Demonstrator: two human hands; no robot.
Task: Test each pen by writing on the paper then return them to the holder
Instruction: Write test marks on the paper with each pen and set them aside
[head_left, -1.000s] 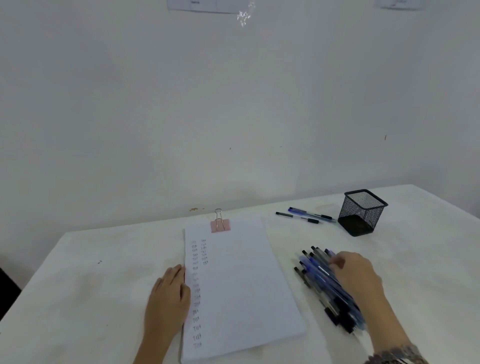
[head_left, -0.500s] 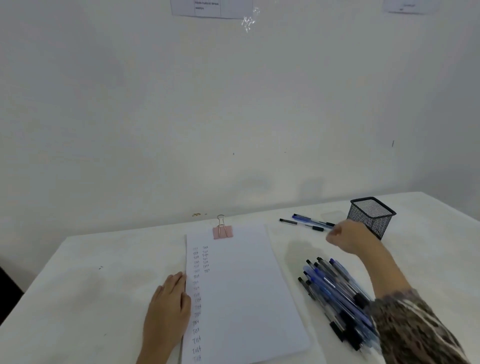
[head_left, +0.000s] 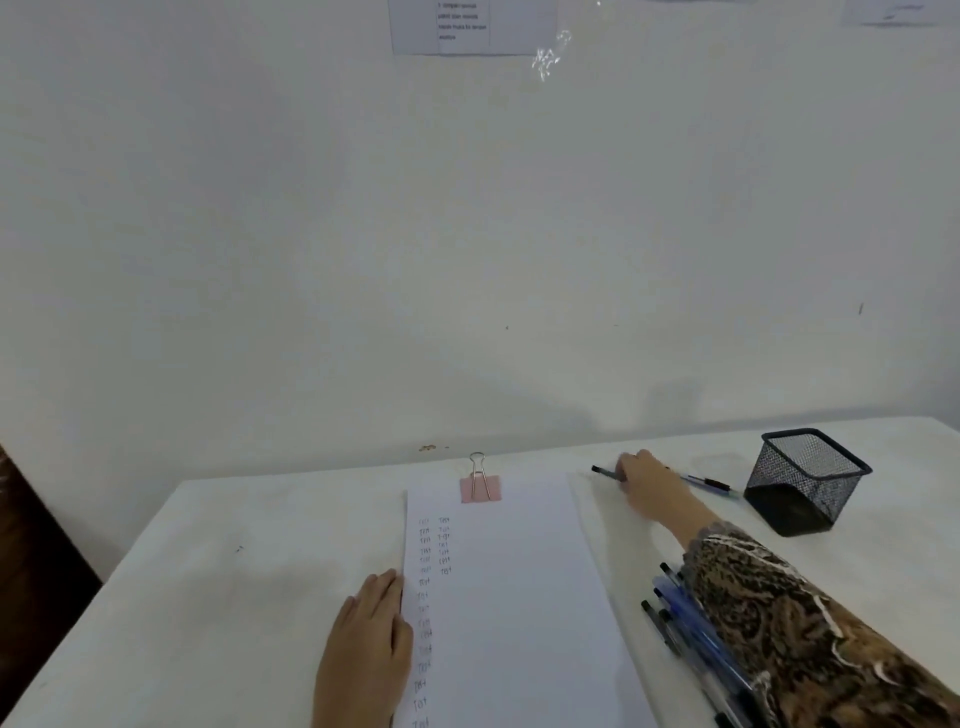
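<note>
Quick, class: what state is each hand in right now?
Left hand: open, flat on the paper.
Right hand: over a black pen; grip cannot be told.

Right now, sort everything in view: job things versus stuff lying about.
Job: paper, pen pile, loose pens, mesh holder, left hand on the paper, right hand at the loose pens.
Lying about: pink binder clip, wall notices.
</note>
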